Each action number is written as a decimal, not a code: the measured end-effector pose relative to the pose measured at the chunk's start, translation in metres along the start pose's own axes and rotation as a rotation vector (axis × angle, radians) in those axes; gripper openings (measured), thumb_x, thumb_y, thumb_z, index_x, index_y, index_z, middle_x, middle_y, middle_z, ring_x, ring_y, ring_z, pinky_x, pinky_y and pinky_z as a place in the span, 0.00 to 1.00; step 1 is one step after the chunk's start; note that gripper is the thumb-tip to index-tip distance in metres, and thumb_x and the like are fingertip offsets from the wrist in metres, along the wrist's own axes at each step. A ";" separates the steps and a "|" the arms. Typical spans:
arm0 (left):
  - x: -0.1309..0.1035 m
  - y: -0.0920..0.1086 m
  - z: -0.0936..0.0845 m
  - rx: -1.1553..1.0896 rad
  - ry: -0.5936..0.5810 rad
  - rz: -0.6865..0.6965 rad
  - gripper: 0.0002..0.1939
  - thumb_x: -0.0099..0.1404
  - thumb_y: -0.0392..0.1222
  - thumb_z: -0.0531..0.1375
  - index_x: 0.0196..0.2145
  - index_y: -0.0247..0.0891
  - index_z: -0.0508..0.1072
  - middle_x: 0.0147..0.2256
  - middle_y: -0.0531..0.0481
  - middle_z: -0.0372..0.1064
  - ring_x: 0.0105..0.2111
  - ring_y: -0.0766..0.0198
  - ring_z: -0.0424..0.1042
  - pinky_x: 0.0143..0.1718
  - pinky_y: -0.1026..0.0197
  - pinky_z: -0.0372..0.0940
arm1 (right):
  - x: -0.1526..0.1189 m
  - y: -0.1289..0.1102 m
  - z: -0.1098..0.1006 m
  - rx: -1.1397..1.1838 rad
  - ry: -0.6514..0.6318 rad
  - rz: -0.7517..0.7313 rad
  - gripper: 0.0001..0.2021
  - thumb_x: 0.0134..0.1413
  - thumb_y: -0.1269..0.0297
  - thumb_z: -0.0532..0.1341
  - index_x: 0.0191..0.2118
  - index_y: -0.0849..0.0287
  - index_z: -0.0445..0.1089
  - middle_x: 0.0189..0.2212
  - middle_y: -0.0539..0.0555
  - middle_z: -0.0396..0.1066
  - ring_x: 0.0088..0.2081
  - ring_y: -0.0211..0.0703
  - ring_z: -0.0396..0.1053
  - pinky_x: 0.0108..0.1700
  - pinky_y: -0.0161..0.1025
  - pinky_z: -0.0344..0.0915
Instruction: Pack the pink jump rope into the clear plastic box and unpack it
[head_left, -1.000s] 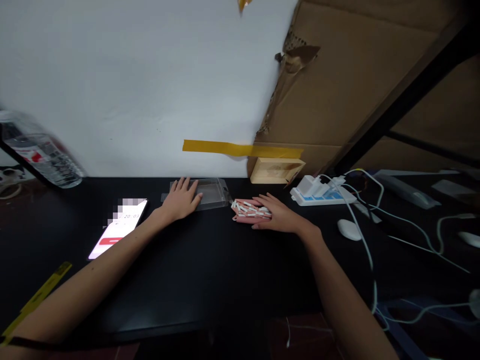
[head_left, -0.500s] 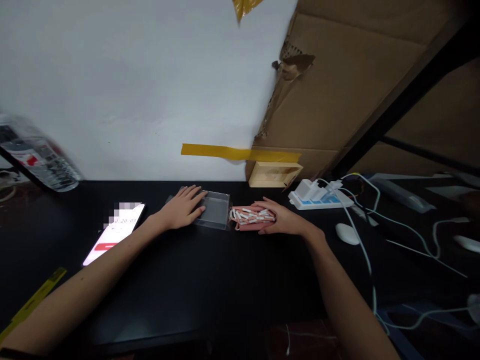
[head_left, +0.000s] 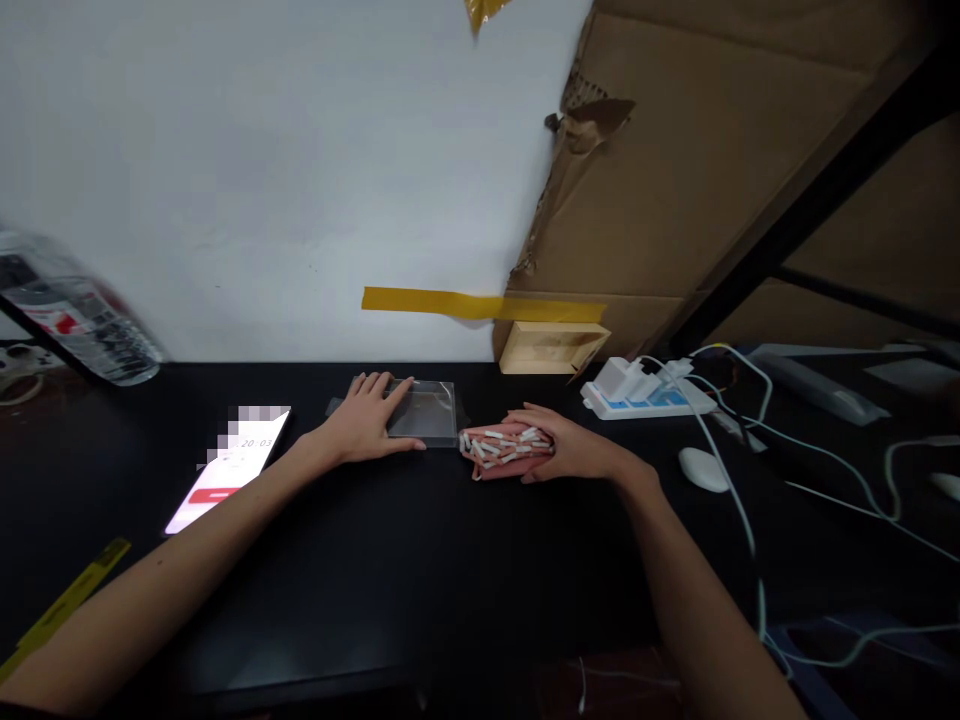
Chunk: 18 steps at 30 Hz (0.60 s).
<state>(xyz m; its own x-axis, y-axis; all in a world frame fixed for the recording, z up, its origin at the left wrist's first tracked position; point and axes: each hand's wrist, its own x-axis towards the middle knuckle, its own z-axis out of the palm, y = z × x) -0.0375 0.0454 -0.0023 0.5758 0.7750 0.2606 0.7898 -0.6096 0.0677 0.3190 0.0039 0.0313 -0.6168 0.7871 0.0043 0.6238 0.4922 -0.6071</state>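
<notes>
My left hand (head_left: 367, 420) spans a clear plastic case (head_left: 429, 412), its thumb along the near edge and its index finger at the far edge. The case lies on the black tabletop. To its right, my right hand (head_left: 562, 445) is wrapped around the right end of a pink box (head_left: 491, 468). Small pink-and-white sticks (head_left: 502, 445) are heaped in the box, pointing different ways. A narrow gap separates the box's left end from the case. My right palm hides the box's right end.
A lit phone (head_left: 236, 470) lies left of my left forearm, with a water bottle (head_left: 97, 330) farther back. A shallow wooden box (head_left: 555, 347) leans at the wall. Rightward are a power strip (head_left: 645, 395), a white mouse (head_left: 703, 468) and loose white cables (head_left: 739, 510).
My left thumb has come off the case's surface to its near edge, spreading away from the fingers. My right hand and the pink box have shifted slightly nearer.
</notes>
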 end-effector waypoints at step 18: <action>-0.001 0.002 -0.017 -0.093 -0.007 0.153 0.51 0.57 0.79 0.53 0.67 0.42 0.55 0.59 0.35 0.60 0.61 0.38 0.58 0.62 0.37 0.52 | -0.003 0.011 0.005 0.016 -0.045 0.184 0.46 0.37 0.57 0.76 0.66 0.51 0.62 0.68 0.56 0.56 0.73 0.61 0.36 0.70 0.61 0.40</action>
<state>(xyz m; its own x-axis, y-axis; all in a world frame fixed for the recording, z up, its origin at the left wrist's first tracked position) -0.0398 0.0403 0.0135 0.6893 0.6731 0.2681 0.6703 -0.7329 0.1166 0.3249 0.0053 0.0207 -0.5140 0.8456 -0.1438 0.7210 0.3351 -0.6065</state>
